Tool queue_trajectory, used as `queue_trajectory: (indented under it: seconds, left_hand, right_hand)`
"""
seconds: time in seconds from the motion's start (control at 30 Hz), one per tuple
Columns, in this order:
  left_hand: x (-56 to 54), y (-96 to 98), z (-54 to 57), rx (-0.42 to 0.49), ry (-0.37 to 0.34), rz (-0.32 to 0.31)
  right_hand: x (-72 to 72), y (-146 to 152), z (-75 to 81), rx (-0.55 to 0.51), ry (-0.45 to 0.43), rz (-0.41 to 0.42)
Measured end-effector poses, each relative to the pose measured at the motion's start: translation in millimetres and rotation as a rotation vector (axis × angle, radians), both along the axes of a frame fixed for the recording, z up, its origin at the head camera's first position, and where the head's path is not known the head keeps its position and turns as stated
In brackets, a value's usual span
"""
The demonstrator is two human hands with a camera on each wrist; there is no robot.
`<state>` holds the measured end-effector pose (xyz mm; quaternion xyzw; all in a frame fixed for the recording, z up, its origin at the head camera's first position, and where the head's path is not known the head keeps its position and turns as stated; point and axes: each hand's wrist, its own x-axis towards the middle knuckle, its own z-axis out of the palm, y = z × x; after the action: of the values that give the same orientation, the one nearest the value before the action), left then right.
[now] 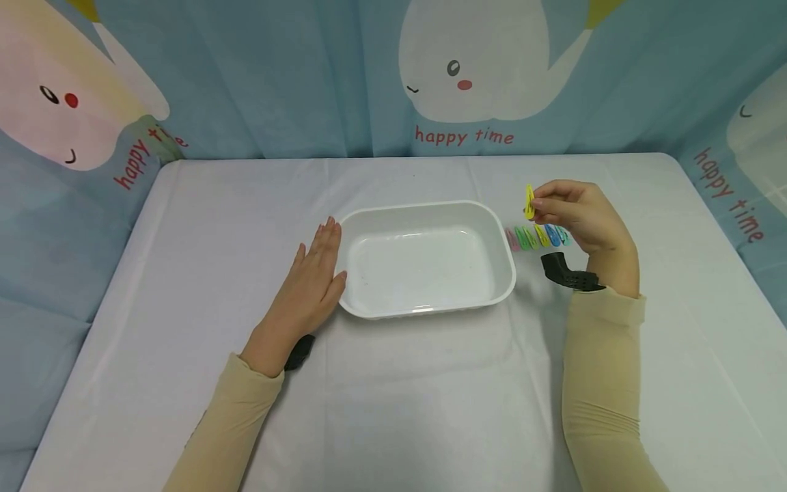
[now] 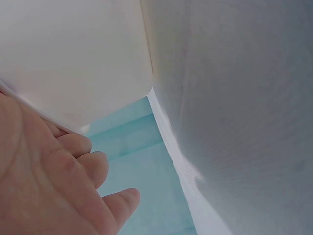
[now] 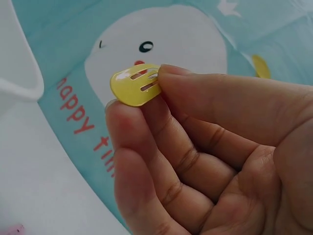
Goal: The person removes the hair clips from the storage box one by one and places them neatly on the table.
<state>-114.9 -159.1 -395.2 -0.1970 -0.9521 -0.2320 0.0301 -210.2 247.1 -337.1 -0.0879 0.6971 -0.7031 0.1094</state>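
Between thumb and fingers my right hand point(image 1: 574, 212) pinches a yellow snap hair clip point(image 3: 134, 87), raised above the table to the right of the white basin point(image 1: 424, 311). Below that hand a row of hair clips in pink, green, yellow and blue point(image 1: 552, 235) lies on the cloth beside the basin's right end; the hand partly covers the row's far end. My left hand point(image 1: 307, 290) rests against the basin's left rim with its fingers straight. In the left wrist view, the left fingers point(image 2: 93, 166) touch the basin's outer wall point(image 2: 73, 58).
A white cloth covers the table point(image 1: 418, 396). Behind and at both sides hangs a blue curtain point(image 1: 295, 82) with cartoon whales and red lettering. Each wrist carries a black camera mount point(image 1: 568, 273) close to the table.
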Motion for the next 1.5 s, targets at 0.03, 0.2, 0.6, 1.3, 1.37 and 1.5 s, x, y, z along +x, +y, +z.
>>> queue_trajectory:
  seconds: [0.03, 0.2, 0.6, 1.3, 1.37, 1.5]
  left_hand:
    - [0.0, 0.0, 0.1, 0.001, -0.002, 0.000]
    - [-0.1, 0.5, 0.8, 0.002, -0.004, -0.003]
    - [-0.2, 0.8, 1.0, 0.000, -0.001, 0.001]
    - [-0.5, -0.1, 0.4, 0.001, -0.003, 0.005]
    - [-0.2, -0.2, 0.7, 0.004, -0.004, 0.005]
    - [0.4, -0.4, 0.1, 0.010, -0.003, 0.002]
  right_hand:
    - [-0.1, 1, -0.2, 0.000, -0.003, -0.006]
    - [-0.5, 8, -2.6, 0.003, -0.028, -0.060]
    - [-1.9, 28, -16.8, -0.033, -0.109, -0.132]
    - [0.4, 51, -28.9, 0.035, -0.206, -0.256]
    - [0.8, 53, -29.6, 0.089, -0.207, -0.264]
    - [1.2, 55, -31.0, 0.239, -0.202, -0.279]
